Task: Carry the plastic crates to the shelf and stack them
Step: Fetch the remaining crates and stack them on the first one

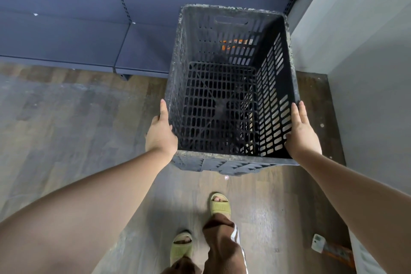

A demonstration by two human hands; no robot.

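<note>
While the dark blue shelf (66, 35) spans the upper left, the left hand (161, 134) presses flat, fingers together, on the black crate (231, 87), held above the wooden floor (66, 118); the right hand (302, 135) presses likewise.

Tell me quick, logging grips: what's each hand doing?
Left hand: pressed on the crate, left side.
Right hand: pressed on its right side.

The crate (231, 87) hides both hands' fingers below its rim; something orange (235, 44) behind its far wall, perhaps another crate, is unclear.
</note>
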